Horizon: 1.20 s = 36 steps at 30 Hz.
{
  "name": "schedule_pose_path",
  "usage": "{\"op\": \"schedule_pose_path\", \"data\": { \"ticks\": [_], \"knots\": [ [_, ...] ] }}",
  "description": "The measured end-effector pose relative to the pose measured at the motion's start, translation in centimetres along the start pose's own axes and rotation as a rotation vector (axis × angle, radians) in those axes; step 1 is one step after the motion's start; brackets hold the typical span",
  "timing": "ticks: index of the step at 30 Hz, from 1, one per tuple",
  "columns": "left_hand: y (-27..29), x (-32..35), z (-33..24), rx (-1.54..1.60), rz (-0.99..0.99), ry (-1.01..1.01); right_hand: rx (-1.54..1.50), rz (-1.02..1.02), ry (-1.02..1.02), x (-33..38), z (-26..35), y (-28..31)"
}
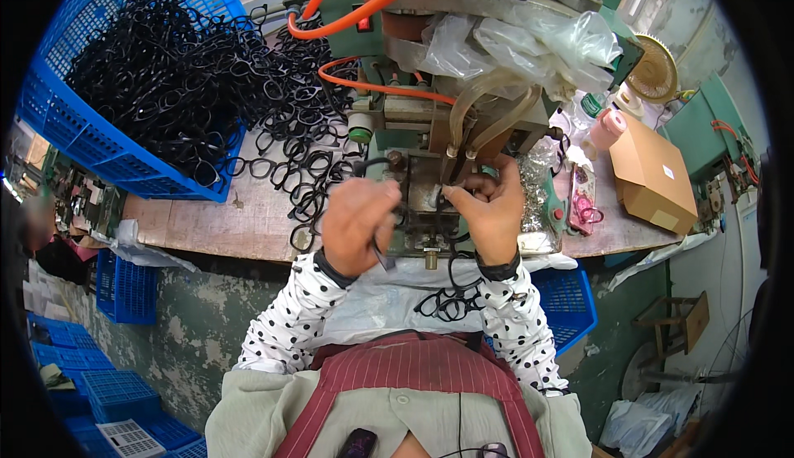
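Pinching black eyeglass frame (413,202) at machine (430,127) | left fingers (382,210) curled | right fingers (463,197) pinched

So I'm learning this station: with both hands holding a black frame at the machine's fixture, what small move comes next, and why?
Probably nudge the black eyeglass frame squarely into the machine fixture. The left hand and right hand both pinch it there, and it looks not quite seated, though the fingers hide the contact.

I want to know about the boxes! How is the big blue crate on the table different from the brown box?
The blue crate is open lattice plastic, heaped with black glasses frames; the brown cardboard box has solid sides and is shut. The crate sits at the table's left end, the box at its right. Both rest on the table.
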<state>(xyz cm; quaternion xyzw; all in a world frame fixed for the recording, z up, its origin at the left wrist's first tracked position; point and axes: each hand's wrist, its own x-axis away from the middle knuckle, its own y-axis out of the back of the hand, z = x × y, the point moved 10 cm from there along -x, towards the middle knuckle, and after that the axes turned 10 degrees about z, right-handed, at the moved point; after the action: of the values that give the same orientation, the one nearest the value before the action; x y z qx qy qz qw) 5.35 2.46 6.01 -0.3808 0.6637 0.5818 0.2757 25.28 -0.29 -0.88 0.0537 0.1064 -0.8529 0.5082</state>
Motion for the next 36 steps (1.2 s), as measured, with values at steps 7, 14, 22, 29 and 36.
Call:
{"op": "schedule_pose_path", "data": {
  "ticks": [7, 14, 22, 29, 36],
  "knots": [
    [-5.1, -0.2, -5.7, 0.279, 0.278, -0.315, 0.324, -0.123, 0.055, -0.2, 0.0, 4.2],
    [-6.8, 0.3, -5.1, 0.302, 0.299, -0.295, 0.934, -0.314, -0.04, 1.2, -5.5, 16.2],
    [-6.8, 0.4, -5.2, 0.292, 0.3, -0.274, 1.13, -0.318, 0.297, 2.8, -3.9, 13.1],
    [-4.0, 3.1, -1.1, 0.027, 0.115, -0.109, 0.825, -0.438, 0.171, 3.8, -4.9, 15.1],
    [-3.2, 15.4, 19.0, -0.7, 0.157, 0.951, 0.687, -0.545, 0.105, 4.1, -6.4, 16.9]
  ]
}}
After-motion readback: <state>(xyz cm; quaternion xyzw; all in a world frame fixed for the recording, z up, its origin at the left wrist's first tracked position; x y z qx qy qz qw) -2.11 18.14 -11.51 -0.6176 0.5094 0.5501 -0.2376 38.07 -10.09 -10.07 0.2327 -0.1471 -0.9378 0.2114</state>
